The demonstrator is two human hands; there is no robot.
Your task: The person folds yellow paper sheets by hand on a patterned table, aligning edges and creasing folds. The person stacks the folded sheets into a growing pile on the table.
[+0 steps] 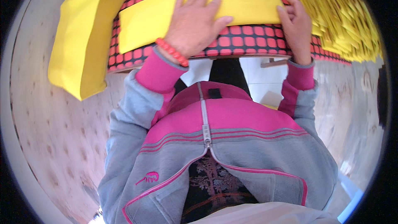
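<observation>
Now both hands, left hand (195,23) and right hand (297,27), on yellow sheet (244,2).

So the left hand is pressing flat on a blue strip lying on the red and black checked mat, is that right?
Not quite. The head view shows the left hand pressing flat on a yellow strip, not a blue one. It does lie on the red and black checked mat.

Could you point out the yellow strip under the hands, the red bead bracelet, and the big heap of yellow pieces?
Yellow strip (157,14), head view, bare left part.
Bracelet (172,52), head view, beads on left wrist.
Yellow heap (344,16), head view, middle of the pile.
</observation>
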